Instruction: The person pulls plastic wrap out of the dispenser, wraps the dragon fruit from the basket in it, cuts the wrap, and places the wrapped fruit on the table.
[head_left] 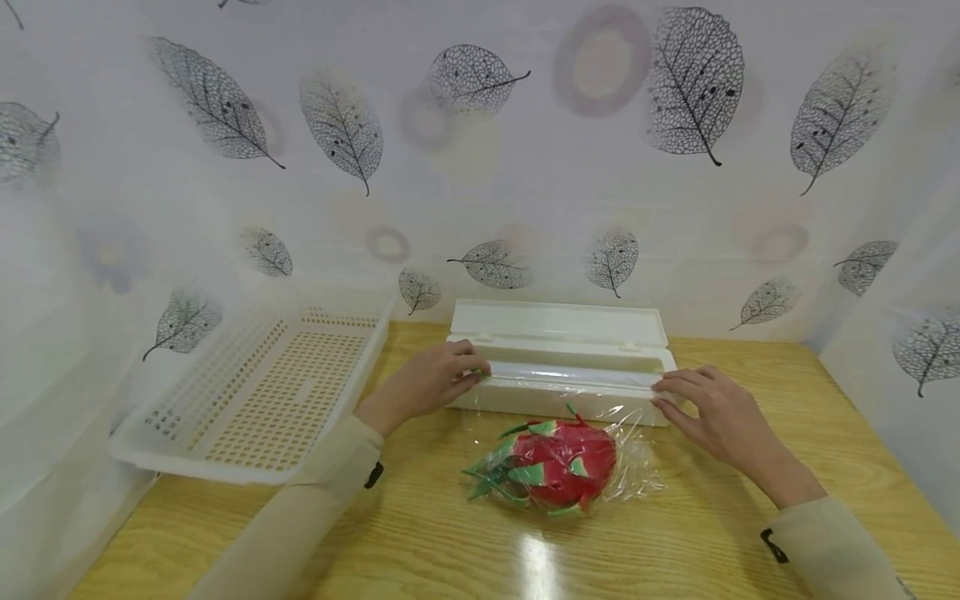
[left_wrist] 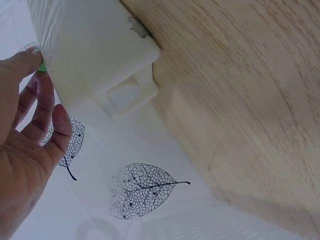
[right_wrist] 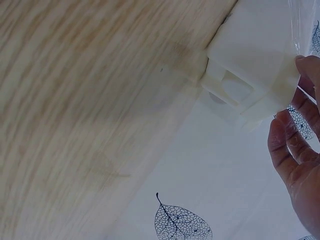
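Your hands framed a white dispenser [head_left: 558, 367] at the back of the wooden surface [head_left: 420, 533], its lid tipped open against the leaf-printed backdrop [head_left: 525, 167]. Your left hand [head_left: 431, 379] rested on the box's left end, fingers loosely extended along the front edge and clasping nothing the head view could confirm; in the left wrist view the fingertips [left_wrist: 30, 60] met the film-covered corner. Your right hand [head_left: 712, 412] lay at the right end, fingers straight and relaxed, tips touching the front lip. A sheet of clear film [head_left: 630, 458] ran from the dispenser toward you and draped over a red dragon fruit [head_left: 558, 462] with green scales, which sat on the surface just in front of the box, between your two hands and apart from both. A white perforated basket [head_left: 262, 392] stood tilted at the left, its far rim leaning on the backdrop. Beige sleeves [head_left: 315, 492] covered both forearms.
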